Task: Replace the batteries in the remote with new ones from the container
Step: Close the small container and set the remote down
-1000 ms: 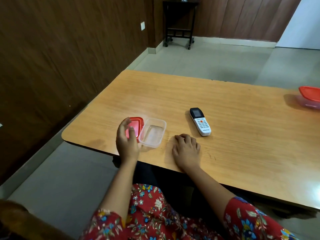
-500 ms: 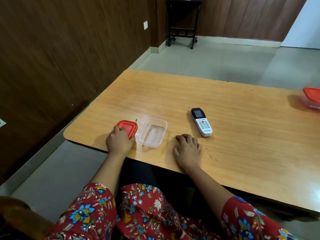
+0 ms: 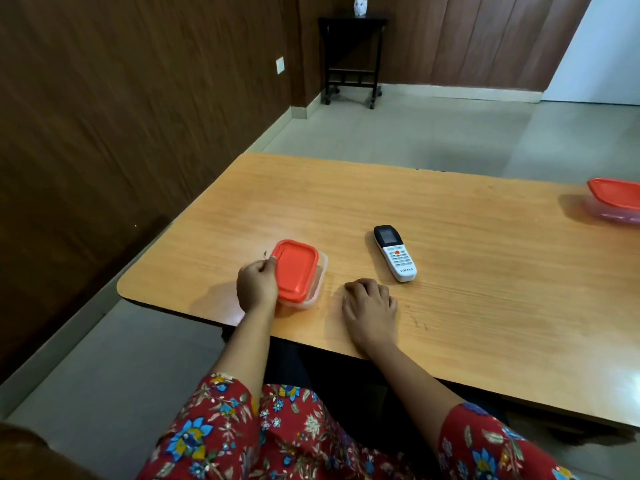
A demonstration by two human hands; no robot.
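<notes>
A white remote [image 3: 396, 253] with a black screen end lies face up on the wooden table [image 3: 467, 258]. To its left stands a small clear container [image 3: 320, 278] with a red lid [image 3: 295, 270] over it. My left hand [image 3: 257, 286] grips the lid's left edge, holding it on top of the container. My right hand [image 3: 370, 306] rests on the table, fingers curled, just below the remote and not touching it. No batteries are visible.
A second clear container with a red lid [image 3: 614, 199] sits at the table's far right edge. A dark wooden wall runs along the left. A black stand on wheels [image 3: 351, 60] is at the back of the room.
My left hand picked the red lid up from the table beside the container and set it over the container. My right hand and the remote stayed in place.
</notes>
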